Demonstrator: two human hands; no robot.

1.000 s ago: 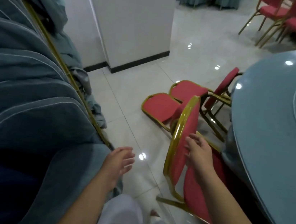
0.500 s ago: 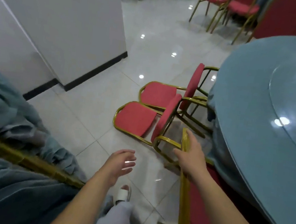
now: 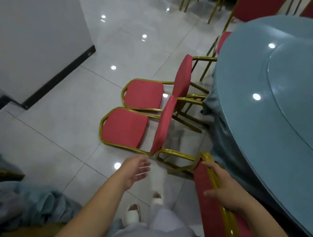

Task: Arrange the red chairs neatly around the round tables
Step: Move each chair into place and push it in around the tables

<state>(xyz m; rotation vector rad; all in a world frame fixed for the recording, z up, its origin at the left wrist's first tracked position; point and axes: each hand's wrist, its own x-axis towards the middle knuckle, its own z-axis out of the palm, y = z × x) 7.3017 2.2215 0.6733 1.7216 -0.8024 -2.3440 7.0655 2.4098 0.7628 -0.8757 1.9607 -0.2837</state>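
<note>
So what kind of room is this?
Probably a banquet hall or restaurant dining room: a big round table under blue cloth, red chairs with gold frames, and a shiny tiled floor.

A single wide-angle head view looks forward and steeply down from standing height, close over the person's own arms at the bottom of the frame; the tiled floor (image 3: 79,92) fills the centre and left, the round bench (image 3: 281,134) curves along the right edge
</note>
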